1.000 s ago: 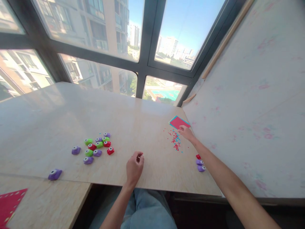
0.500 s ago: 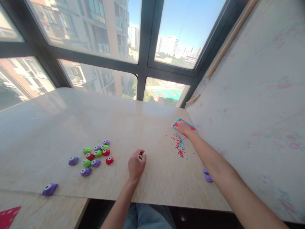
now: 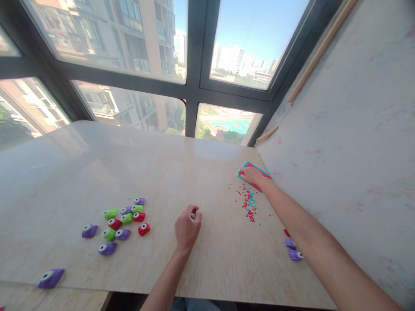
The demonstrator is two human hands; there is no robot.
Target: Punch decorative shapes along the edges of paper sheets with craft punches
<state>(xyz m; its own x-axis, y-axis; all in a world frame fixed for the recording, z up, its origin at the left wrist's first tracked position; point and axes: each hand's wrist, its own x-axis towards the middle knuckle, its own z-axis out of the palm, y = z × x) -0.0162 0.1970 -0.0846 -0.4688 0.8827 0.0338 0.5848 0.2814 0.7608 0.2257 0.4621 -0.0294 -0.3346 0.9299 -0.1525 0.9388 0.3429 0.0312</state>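
My right hand (image 3: 253, 175) reaches far across the table and lies flat on a small stack of red and blue paper (image 3: 257, 166) by the right wall; I cannot tell whether it grips the stack. Just in front of it lies a scatter of tiny red and blue paper bits (image 3: 249, 204). My left hand (image 3: 188, 226) rests near the middle of the table (image 3: 162, 172) with its fingers curled in and nothing visible in it.
A cluster of green, red and purple craft punches (image 3: 121, 218) lies at the left. One purple punch (image 3: 51, 277) sits near the front left edge. More punches (image 3: 293, 250) lie under my right forearm. A stained white board (image 3: 350, 129) walls off the right; windows stand behind.
My right hand has slid forward from the near edge of the paper stack onto its top. The left hand stays curled in place. The view has tilted up a little.
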